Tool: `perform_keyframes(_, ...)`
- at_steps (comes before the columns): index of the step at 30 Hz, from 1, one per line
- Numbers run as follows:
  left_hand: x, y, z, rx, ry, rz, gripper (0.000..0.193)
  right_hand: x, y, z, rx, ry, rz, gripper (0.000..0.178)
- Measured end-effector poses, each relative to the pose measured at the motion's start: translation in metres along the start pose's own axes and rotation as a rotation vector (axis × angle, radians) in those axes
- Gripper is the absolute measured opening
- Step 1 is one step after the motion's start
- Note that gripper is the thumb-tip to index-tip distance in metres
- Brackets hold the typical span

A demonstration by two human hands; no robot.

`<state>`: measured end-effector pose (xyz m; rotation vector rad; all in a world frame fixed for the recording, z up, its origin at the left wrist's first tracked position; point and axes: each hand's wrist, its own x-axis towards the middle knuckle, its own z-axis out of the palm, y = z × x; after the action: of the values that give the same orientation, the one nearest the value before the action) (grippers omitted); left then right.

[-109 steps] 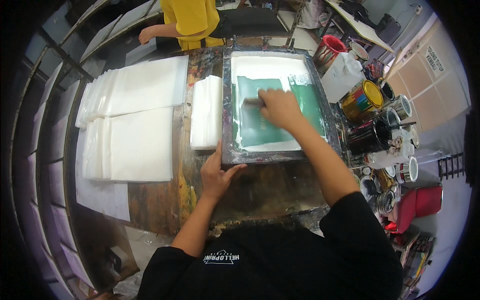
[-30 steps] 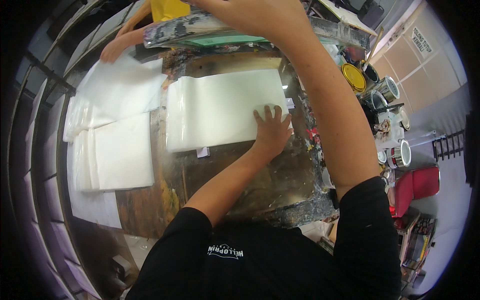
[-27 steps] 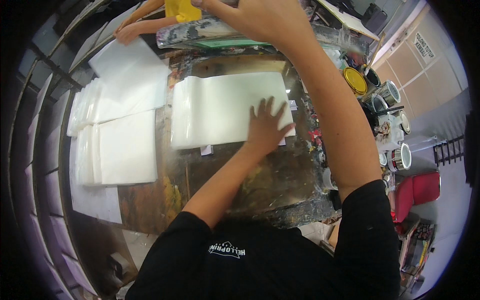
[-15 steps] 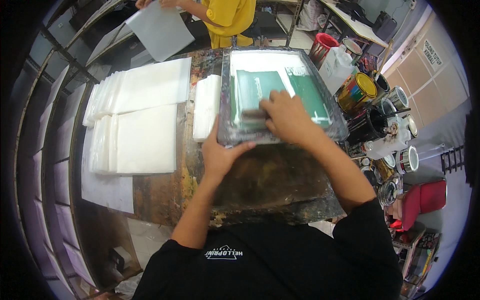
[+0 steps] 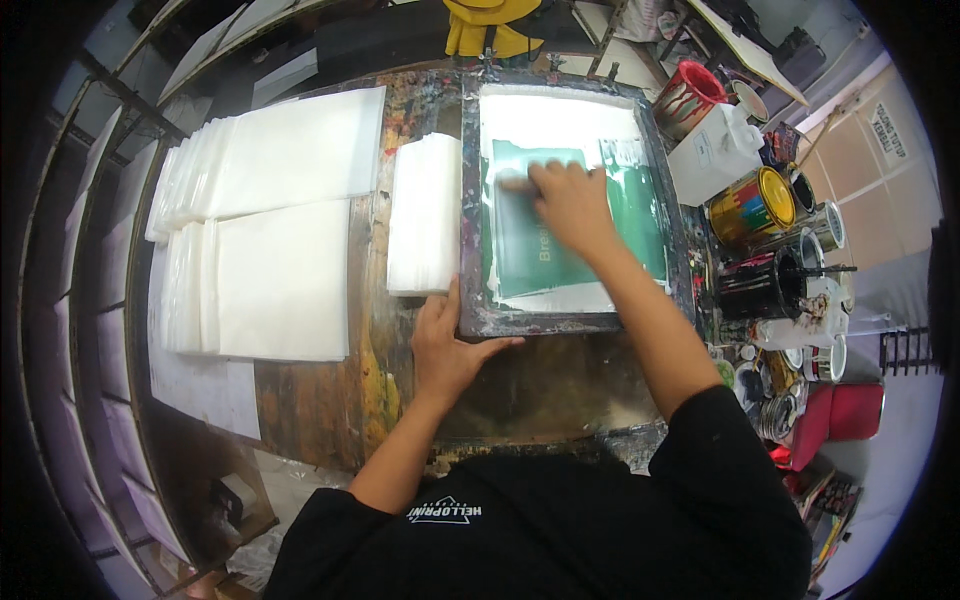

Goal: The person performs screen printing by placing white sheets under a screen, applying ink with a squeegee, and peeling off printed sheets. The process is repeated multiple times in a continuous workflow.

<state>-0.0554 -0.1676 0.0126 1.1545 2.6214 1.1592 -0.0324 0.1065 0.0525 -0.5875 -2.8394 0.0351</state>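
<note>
A screen-printing frame (image 5: 540,323) with a dark, ink-stained border lies on the worktable. White ink (image 5: 555,112) covers the far end of its green mesh (image 5: 640,225). My right hand (image 5: 572,203) is closed over the mesh, gripping a squeegee (image 5: 515,185) that is smeared by motion. At the frame's near left corner rests my left hand (image 5: 447,350). Its thumb stretches along the near edge and a finger points up the left side, thumb and fingers apart. A narrow stack of white sheets (image 5: 425,215) stands just beyond those fingers, against the frame.
Two larger stacks of white sheets, a far one (image 5: 300,150) and a near one (image 5: 285,280), lie to the left on the stained worktable (image 5: 300,410). Ink cans (image 5: 765,205) and a white jug (image 5: 712,143) crowd the right. A yellow-clothed person (image 5: 490,25) is beyond.
My right hand has moved the squeegee away from me, up the mesh. The frame's near edge appears closer to me. The other person's hands and translucent sheet have left the view.
</note>
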Motion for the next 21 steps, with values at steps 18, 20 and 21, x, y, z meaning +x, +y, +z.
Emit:
perform_keyframes(18,-0.001,0.004,-0.001,-0.247,0.038,0.009,0.109,-0.041,-0.006,-0.04,-0.024,-0.11,-0.039,0.033)
perform_keyframes(20,0.0,0.002,0.004,-0.334,0.065,0.007,0.111,-0.077,-0.021,-0.064,-0.009,-0.143,-0.043,0.039)
perform_keyframes(21,0.001,0.005,0.004,-0.396,0.108,0.022,0.109,-0.091,-0.03,-0.08,0.012,-0.138,-0.045,0.042)
